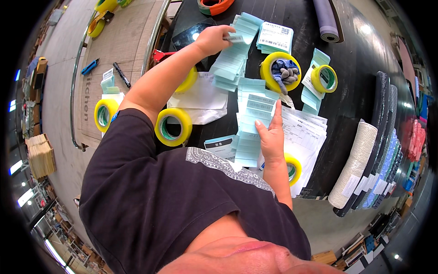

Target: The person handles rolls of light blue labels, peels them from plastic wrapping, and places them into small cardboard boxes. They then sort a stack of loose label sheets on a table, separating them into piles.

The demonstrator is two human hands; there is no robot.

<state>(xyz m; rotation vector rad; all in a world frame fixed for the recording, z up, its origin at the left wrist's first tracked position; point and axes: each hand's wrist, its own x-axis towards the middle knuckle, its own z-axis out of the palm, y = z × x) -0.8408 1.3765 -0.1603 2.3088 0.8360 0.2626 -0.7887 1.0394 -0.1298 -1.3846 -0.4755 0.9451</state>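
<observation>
**Black worktop with label strips and tape rolls**

Black glossy worktop (351, 68) fills the upper middle and right of the frame; a pale wooden surface (123, 41) adjoins it at upper left.

- Left hand (212, 39), upper centre: thumb and fingertips pinched on a small white label (235, 39) at the top of a fanned stack of pale blue label strips (232, 61).
- Right hand (271, 134), centre: fingers pressed together, index finger extended and lying flat on a second run of pale blue label strips (253, 121) that extends down the middle of the frame.
- White printed sheets (308, 137), right of the right hand, partly under it.
- Yellow tape roll (173, 127), centre left, beside the left forearm; another (104, 114) further left on the wooden surface; a third (294, 170) just below the right wrist, partly hidden.
- Yellow roll holding blue-grey gloves (280, 72), upper centre right; smaller yellow roll (325, 78) to its right.
- White label sheet (275, 37), just right of the left hand.
- Rolled grey mat (326, 20), top right.
- Stacked mats on edge (381, 150), right edge.
- Black marker (122, 75) and blue cutter (90, 66), upper left.
</observation>
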